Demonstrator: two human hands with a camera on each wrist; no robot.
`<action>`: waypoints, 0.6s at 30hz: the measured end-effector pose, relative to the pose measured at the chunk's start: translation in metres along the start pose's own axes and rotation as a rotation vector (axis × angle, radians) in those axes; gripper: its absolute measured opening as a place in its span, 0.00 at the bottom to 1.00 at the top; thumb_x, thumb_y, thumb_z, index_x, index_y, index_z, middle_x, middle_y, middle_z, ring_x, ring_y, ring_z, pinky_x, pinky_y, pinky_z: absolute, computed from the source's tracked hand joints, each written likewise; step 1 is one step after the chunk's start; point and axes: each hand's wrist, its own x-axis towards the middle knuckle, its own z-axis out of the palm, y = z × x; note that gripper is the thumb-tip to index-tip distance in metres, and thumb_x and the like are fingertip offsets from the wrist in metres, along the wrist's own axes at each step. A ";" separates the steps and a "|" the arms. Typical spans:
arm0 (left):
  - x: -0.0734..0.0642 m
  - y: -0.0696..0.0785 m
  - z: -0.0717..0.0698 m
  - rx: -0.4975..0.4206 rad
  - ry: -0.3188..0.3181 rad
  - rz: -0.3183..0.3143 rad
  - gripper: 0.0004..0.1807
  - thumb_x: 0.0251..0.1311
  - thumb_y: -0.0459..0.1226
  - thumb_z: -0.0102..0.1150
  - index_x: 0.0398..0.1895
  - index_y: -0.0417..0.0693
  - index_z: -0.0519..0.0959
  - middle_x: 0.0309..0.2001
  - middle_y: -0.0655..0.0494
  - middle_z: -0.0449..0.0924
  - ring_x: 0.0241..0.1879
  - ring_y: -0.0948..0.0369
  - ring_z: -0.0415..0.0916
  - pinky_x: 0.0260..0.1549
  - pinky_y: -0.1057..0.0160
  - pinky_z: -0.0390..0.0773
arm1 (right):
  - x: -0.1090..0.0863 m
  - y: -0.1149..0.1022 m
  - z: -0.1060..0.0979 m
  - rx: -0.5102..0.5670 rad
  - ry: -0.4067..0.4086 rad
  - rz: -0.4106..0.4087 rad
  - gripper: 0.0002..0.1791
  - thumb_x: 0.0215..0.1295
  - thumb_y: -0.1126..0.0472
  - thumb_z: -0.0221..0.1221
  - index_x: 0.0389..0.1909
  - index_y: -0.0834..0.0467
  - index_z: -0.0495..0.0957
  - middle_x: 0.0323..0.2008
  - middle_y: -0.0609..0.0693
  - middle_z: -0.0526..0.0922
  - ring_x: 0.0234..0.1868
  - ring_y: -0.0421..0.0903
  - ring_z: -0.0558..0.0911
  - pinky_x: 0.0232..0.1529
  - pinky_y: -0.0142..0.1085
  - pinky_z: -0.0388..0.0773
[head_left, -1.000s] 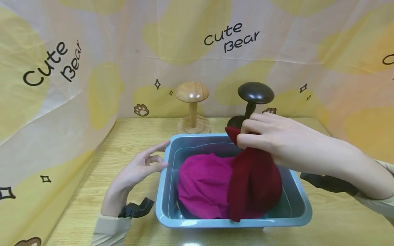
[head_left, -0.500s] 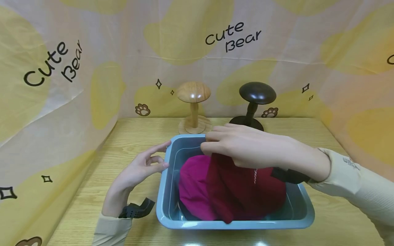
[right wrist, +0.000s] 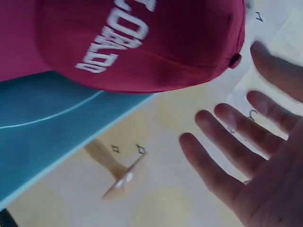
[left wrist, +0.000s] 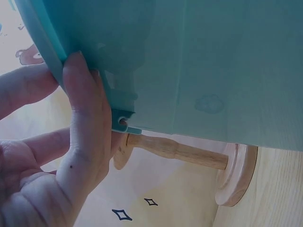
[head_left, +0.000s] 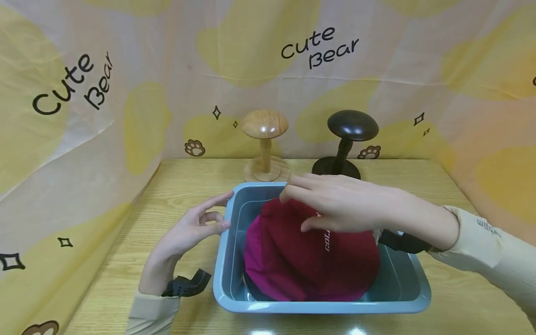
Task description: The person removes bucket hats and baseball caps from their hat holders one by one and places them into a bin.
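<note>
A blue plastic basin (head_left: 322, 307) stands on the table in the head view. My left hand (head_left: 190, 232) grips its left rim between thumb and fingers; the left wrist view shows those fingers (left wrist: 85, 109) against the basin wall. Inside the basin, a dark red cap (head_left: 289, 256) with white lettering and a top button lies over a magenta cloth item (head_left: 252, 251), mostly covered, its kind unclear. My right hand (head_left: 339, 202) hovers above the cap, fingers spread. The right wrist view shows a gap between the fingers (right wrist: 203, 161) and the cap.
Behind the basin stand a light wooden mushroom-shaped hat stand (head_left: 265, 124) and a dark one (head_left: 353, 125). A printed cloth (head_left: 234, 56) hangs at the back and sides of the wooden table (head_left: 188, 181).
My right hand moved left with the red cap and let go of it. The cap now covers most of the magenta item. My left hand stays on the rim.
</note>
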 end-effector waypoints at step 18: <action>0.000 0.001 0.000 0.000 -0.003 0.006 0.35 0.63 0.35 0.58 0.73 0.52 0.59 0.65 0.43 0.59 0.37 0.65 0.79 0.45 0.63 0.77 | -0.003 -0.001 0.028 0.106 -0.282 0.097 0.52 0.51 0.44 0.70 0.73 0.33 0.49 0.75 0.48 0.53 0.64 0.49 0.68 0.52 0.42 0.77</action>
